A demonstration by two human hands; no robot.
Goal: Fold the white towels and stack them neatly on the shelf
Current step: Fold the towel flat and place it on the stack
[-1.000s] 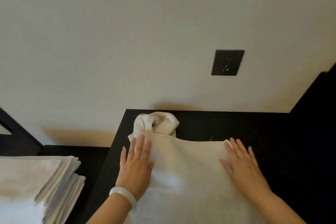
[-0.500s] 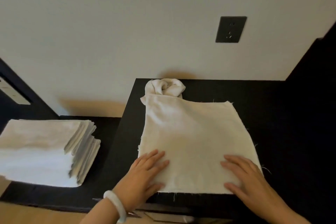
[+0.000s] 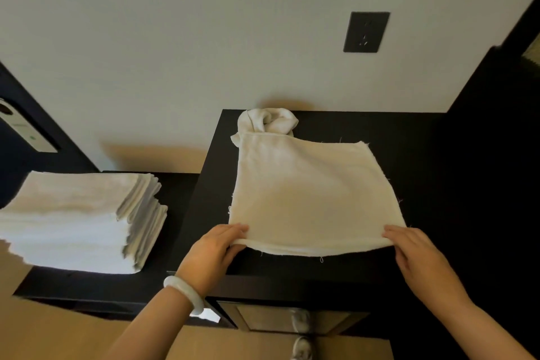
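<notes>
Slid off the top of the white towel [image 3: 309,196] to its near edge, lifting that edge a little. Spread flat on the black desk [image 3: 409,161], far corner touching a bunched-up towel [image 3: 267,121] by the wall. Near left corner pinched by left hand [image 3: 214,248], near right corner by right hand [image 3: 415,254]. Off to the left, on a lower shelf [image 3: 175,184], tall stack of folded towels [image 3: 79,219].

Indoor furnished room, consistent with hotel or guest lodging. Indicators: a plain painted wall [image 3: 204,52] with a black socket plate [image 3: 366,32] at 1 o'clock, a black cabinet [image 3: 423,184] at 3 o'clock, and a lower black shelf [image 3: 87,286] at 8 o'clock. The shelf carries a bulk stack of identical folded white towels [image 3: 73,219] at 9 o'clock, and a wood-tone floor [image 3: 58,330] lies at 7 o'clock.
</notes>
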